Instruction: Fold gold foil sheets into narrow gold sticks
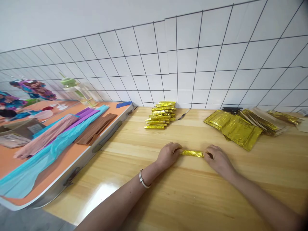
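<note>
A narrow folded strip of gold foil paper (192,153) lies level just at the wooden tabletop, stretched between my two hands. My left hand (169,154), with a silver bracelet on its wrist, pinches the strip's left end. At the right end, the fingers of my right hand (218,160) are closed on it. Beyond my hands sits a stack of similar folded gold strips (160,116). Flat gold foil sheets (237,128) are spread to the right, overlapping one another.
A pen (184,114) lies beside the stack. Behind the sheets is a dark object (232,110). On the left, an orange-topped table (64,157) holds a turquoise crepe strip (60,144), brown crepe paper (97,128) and a green-lidded bottle (79,93). A tiled wall (187,61) closes off the back.
</note>
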`<state>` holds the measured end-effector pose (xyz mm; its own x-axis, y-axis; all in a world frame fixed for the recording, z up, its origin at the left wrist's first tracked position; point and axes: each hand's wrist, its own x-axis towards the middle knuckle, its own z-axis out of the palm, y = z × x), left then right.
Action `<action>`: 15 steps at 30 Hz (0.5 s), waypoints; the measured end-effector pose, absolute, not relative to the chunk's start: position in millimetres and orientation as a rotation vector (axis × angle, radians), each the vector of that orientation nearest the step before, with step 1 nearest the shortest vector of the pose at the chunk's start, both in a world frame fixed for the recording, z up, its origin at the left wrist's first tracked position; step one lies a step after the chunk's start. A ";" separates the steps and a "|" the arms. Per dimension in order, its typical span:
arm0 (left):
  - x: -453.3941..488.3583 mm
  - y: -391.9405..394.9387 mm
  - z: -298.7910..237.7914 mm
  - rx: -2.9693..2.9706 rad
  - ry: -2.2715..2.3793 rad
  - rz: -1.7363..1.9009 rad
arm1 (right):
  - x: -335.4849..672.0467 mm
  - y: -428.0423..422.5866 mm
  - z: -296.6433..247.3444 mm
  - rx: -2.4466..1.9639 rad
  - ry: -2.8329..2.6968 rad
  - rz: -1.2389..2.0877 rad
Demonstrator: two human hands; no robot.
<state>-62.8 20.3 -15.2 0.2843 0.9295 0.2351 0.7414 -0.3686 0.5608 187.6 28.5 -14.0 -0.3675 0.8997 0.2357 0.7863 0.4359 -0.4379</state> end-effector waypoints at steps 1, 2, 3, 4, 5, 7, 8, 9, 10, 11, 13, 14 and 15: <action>-60.7 20.8 -14.9 2.199 1.573 0.746 | 187.3 29.1 -13.1 -1.446 -2.267 0.331; -58.5 21.6 -14.7 2.192 1.621 0.722 | 187.0 30.0 -12.1 -1.466 -2.281 0.316; -56.3 22.7 -14.6 2.192 1.657 0.697 | 186.7 31.0 -10.9 -1.486 -2.293 0.308; -54.1 23.9 -14.6 2.196 1.683 0.675 | 186.7 32.4 -9.7 -1.510 -2.302 0.306; -52.0 25.2 -14.6 2.199 1.703 0.659 | 186.7 34.2 -8.5 -1.536 -2.313 0.311; -48.4 27.4 -14.6 2.205 1.721 0.645 | 187.1 38.7 -6.2 -1.587 -2.343 0.333; -47.1 28.2 -14.5 2.210 1.720 0.642 | 187.3 41.2 -5.1 -1.603 -2.361 0.345; -46.3 28.7 -14.3 2.216 1.720 0.639 | 187.6 43.7 -4.1 -1.611 -2.381 0.355; -45.9 28.9 -14.0 2.223 1.719 0.634 | 187.8 46.0 -3.2 -1.610 -2.400 0.365; -45.9 28.9 -13.5 2.229 1.717 0.630 | 188.0 47.9 -2.3 -1.605 -2.415 0.372; -46.8 28.6 -12.4 2.241 1.711 0.622 | 188.2 50.3 -1.1 -1.600 -2.434 0.383; -47.5 28.5 -11.8 2.245 1.708 0.618 | 188.3 50.9 -0.7 -1.602 -2.441 0.387; -48.3 28.4 -11.3 2.247 1.705 0.615 | 188.4 51.1 -0.5 -1.605 -2.445 0.390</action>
